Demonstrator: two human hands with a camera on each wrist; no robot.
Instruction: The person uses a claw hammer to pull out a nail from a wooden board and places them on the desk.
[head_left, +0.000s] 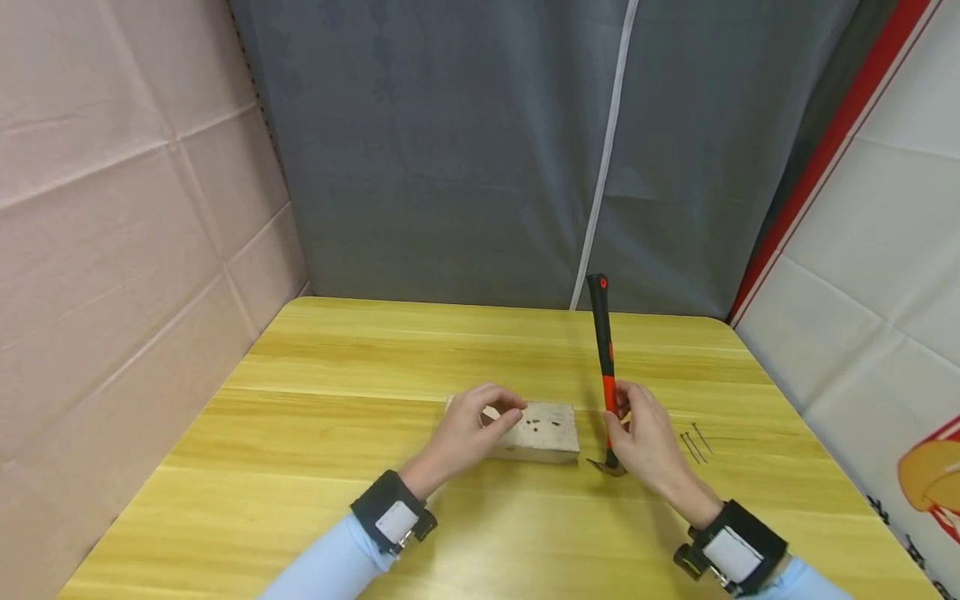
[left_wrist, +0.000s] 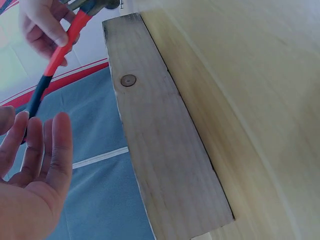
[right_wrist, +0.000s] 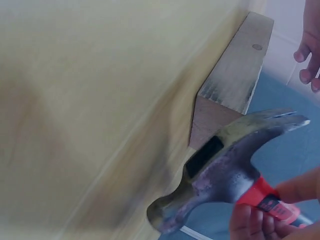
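1. Two hands low over the yellow surface (head_left: 315, 392), wooden block (head_left: 543, 433) between them, just in front of both.
2. Right hand (head_left: 648, 442) wrapped round the red part of the hammer (head_left: 606, 367) handle, close to the head; fingers and thumb curled on it, firm hold.
3. Hammer standing near upright, steel head (right_wrist: 225, 170) down beside the block's right end, just off the surface or touching it, cannot tell which; black grip end pointing up and away from the person.
4. Left hand (head_left: 468, 433) at the block's left end, hovering over its top; fingers loosely bent toward the thumb in the head view, straighter in the left wrist view, nothing seen held between them.
5. Block lying flat, long axis running left to right from one hand across to the other; small dark marks on its top face, nearer the right hand.
6. Key relation: block top lies just left of the hammer head, so right hand the nearer to those marks, left hand at the far end.
7. Loose nails (head_left: 696, 443) flat on the surface just right of the right hand, apart from it, untouched.
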